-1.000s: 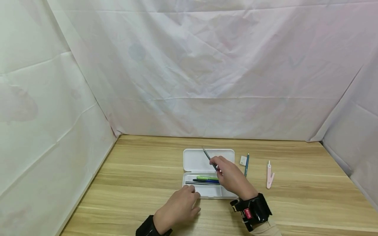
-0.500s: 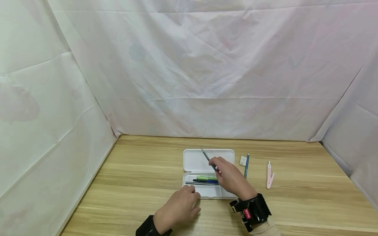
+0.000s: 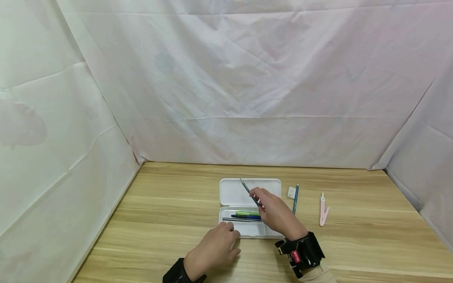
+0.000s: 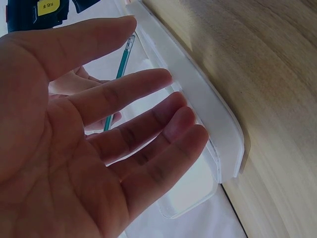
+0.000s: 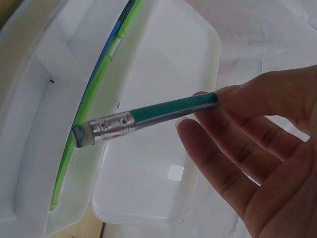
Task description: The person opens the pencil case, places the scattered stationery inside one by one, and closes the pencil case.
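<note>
In the head view my right hand is over a white pencil case whose lid lies folded back. Thumb and fingers pinch a green pencil, which slants with its point up and left; the right wrist view shows its worn eraser end in a metal band. My left hand has its fingertips right at the case's near left edge, fingers loosely bent with nothing between them. Inside the case lie a light green pen, a dark blue pen and thin dark sticks.
Right of the case, a white eraser lies beside a blue pencil. Farther right is a pink drawing compass. The wooden table is bordered by white cloth at the back and both sides.
The right hand, with the pencil pinched in it, has drifted very slightly left, and the pencil's point has dipped a little. The left hand and the case have stayed in place.
</note>
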A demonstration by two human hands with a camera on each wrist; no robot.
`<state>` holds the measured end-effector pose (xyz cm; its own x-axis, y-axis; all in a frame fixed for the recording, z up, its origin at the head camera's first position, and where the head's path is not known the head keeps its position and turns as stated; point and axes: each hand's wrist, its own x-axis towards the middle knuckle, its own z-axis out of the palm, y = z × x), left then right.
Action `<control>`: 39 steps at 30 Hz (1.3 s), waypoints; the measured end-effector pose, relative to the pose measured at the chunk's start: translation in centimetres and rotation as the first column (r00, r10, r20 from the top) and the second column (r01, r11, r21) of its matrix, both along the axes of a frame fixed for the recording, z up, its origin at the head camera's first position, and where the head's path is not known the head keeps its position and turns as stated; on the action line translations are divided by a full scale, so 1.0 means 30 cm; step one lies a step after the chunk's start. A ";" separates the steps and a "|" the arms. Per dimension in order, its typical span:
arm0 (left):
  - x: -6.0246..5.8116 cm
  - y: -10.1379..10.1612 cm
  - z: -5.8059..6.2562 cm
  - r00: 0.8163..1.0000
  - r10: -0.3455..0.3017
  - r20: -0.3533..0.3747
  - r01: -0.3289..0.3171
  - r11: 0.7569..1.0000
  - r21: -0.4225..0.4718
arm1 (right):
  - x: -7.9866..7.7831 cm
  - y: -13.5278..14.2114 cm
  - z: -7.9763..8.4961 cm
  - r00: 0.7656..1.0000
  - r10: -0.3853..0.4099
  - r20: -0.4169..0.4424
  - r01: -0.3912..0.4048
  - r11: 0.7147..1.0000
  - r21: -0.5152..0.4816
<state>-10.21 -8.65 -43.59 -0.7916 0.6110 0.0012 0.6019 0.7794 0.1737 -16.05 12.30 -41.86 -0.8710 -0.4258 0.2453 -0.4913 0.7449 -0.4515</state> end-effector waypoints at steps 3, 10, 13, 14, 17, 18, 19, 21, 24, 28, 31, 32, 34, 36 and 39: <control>0.001 0.000 0.000 1.000 -0.002 -0.004 0.002 1.000 -0.001 | -0.001 -0.001 -0.001 1.000 0.006 0.001 -0.006 1.000 0.005; 0.001 0.000 0.003 1.000 -0.005 -0.004 0.005 1.000 0.002 | 0.000 -0.003 -0.003 1.000 0.006 -0.001 -0.006 1.000 0.017; 0.001 0.001 0.002 1.000 -0.003 -0.004 0.003 1.000 0.007 | 0.000 -0.007 -0.003 1.000 0.000 0.014 0.000 1.000 0.012; 0.001 0.001 0.001 1.000 -0.003 -0.005 0.003 1.000 0.009 | 0.000 -0.008 -0.003 1.000 -0.001 0.019 0.001 1.000 0.009; 0.001 0.001 0.000 1.000 0.001 -0.003 -0.001 1.000 0.013 | -0.001 -0.011 -0.003 0.999 -0.003 0.035 0.002 1.000 0.003; 0.001 0.002 0.000 1.000 0.001 -0.002 -0.001 1.000 0.012 | -0.002 -0.012 -0.003 0.999 -0.001 0.034 0.000 1.000 0.004; 0.001 0.002 0.000 1.000 0.002 -0.001 -0.002 1.000 0.013 | -0.002 -0.012 -0.004 1.000 0.001 0.030 -0.001 1.000 0.005; 0.000 0.001 -0.001 1.000 0.002 0.001 -0.002 1.000 0.013 | -0.002 -0.012 -0.005 1.000 0.002 0.022 -0.003 1.000 0.009; 0.000 0.001 -0.001 1.000 0.002 0.002 -0.002 1.000 0.013 | -0.002 -0.013 -0.006 1.000 0.002 0.018 -0.002 1.000 0.013; 0.001 0.001 -0.001 1.000 0.002 -0.002 -0.002 1.000 0.013 | -0.002 -0.014 -0.006 1.000 0.002 0.019 -0.002 1.000 0.015; 0.002 0.001 0.001 1.000 0.002 -0.004 -0.002 1.000 0.013 | -0.001 -0.015 -0.005 1.000 0.006 0.014 -0.006 1.000 0.014; 0.003 0.001 0.001 1.000 0.002 -0.003 -0.002 1.000 0.014 | -0.001 -0.015 -0.006 1.000 0.007 0.012 -0.007 1.000 0.014; 0.003 0.001 0.002 1.000 0.001 -0.003 -0.001 1.000 0.015 | -0.001 -0.015 -0.007 1.000 0.008 0.008 -0.008 1.000 0.015; 0.003 0.001 0.002 1.000 0.002 -0.004 -0.001 1.000 0.017 | 0.000 -0.015 -0.009 1.000 0.011 0.004 -0.011 1.000 0.019; 0.002 0.000 0.001 1.000 0.002 -0.004 -0.002 1.000 0.018 | -0.001 -0.014 -0.012 1.000 0.015 0.001 -0.015 1.000 0.023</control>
<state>-10.14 -8.64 -43.56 -0.7928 0.6092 0.0153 0.6010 0.7775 0.1849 -16.09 11.87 -42.20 -0.8647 -0.4444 0.2340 -0.5019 0.7477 -0.4347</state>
